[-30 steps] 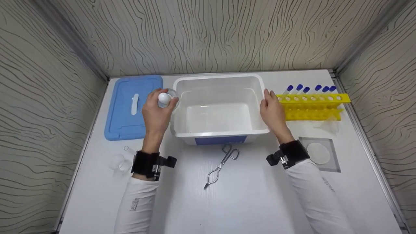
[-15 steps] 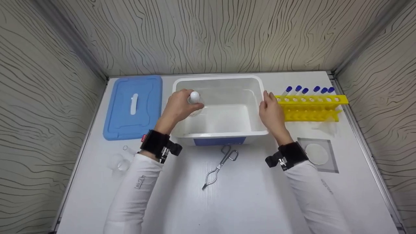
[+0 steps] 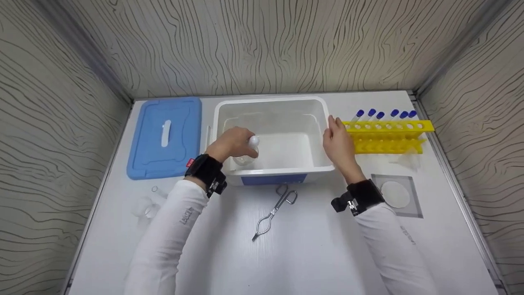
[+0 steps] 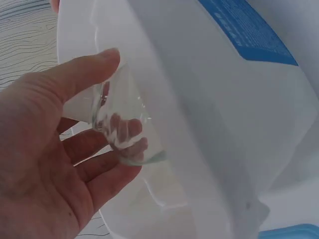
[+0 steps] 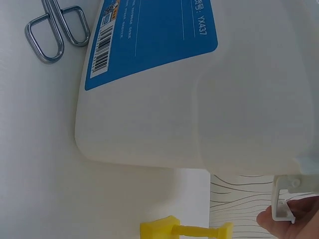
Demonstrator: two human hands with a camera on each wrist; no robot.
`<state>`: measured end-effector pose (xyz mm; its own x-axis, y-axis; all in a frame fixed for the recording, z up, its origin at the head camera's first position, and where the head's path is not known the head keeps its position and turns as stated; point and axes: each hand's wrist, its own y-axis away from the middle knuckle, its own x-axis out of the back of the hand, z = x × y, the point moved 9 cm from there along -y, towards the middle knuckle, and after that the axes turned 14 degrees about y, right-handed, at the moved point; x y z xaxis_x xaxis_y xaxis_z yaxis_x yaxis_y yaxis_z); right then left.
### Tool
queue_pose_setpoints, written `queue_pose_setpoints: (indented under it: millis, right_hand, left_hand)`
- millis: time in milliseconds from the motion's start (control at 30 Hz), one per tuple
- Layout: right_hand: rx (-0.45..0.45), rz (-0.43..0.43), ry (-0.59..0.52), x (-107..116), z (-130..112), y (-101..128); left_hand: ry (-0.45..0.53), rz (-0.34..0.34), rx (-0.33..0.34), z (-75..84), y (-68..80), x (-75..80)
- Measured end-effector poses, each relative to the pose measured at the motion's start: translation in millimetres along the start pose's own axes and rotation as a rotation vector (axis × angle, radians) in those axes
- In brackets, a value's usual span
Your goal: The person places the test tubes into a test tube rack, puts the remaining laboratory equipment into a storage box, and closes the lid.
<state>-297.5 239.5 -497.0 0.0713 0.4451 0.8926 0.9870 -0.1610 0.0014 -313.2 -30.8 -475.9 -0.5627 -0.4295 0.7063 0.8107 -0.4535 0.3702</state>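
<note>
My left hand (image 3: 232, 143) reaches into the left part of a white plastic storage bin (image 3: 282, 169). It grips a clear glass alcohol lamp (image 4: 130, 112) with a rounded white cap (image 3: 254, 141). In the left wrist view, thumb and fingers lie on opposite sides of the lamp, beside the bin's wall. My right hand (image 3: 340, 143) holds the bin's right side at the rim. The right wrist view shows only its fingertips, behind a white latch (image 5: 283, 200); the rest is out of frame.
A blue lid (image 3: 180, 135) lies left of the bin, with faint glassware (image 3: 149, 209) below it. Crucible tongs (image 3: 272, 213) lie in front. At right stand a yellow rack (image 3: 387, 145) with several blue-capped tubes and a grey square gauze (image 3: 413, 209) with a white disc.
My left hand has carried the alcohol lamp from beside the bin's left rim, rightward and down into the bin. The right hand has stayed at the bin's right side.
</note>
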Motion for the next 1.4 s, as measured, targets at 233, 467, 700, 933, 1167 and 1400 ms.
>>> queue_pose_setpoints:
  millis: [233,467,700,933,1167,1400]
  right_hand:
    - [-0.007,-0.004,-0.003,-1.4,-1.4,0.7]
    - [0.007,0.011,-0.002,2.0,-0.4,1.5]
    - [0.008,0.024,-0.004,3.5,-0.8,0.2]
    - [0.01,0.022,0.001,2.8,-1.5,0.8]
    - [0.01,0.025,-0.003,4.1,-2.3,1.7]
    - [0.007,0.009,-0.011,1.8,-1.2,1.1]
  left_hand:
    - [-0.091,-0.065,0.065,-12.4,1.6,-10.4]
    - [-0.158,-0.113,0.098,-14.6,1.8,-18.4]
    - [-0.22,-0.17,0.101,-17.3,0.5,-25.6]
    - [-0.205,-0.168,0.117,-17.6,2.2,-24.6]
    - [-0.219,-0.171,0.118,-15.2,2.5,-28.6]
    - [-0.287,-0.181,0.126,-12.2,0.5,-32.1]
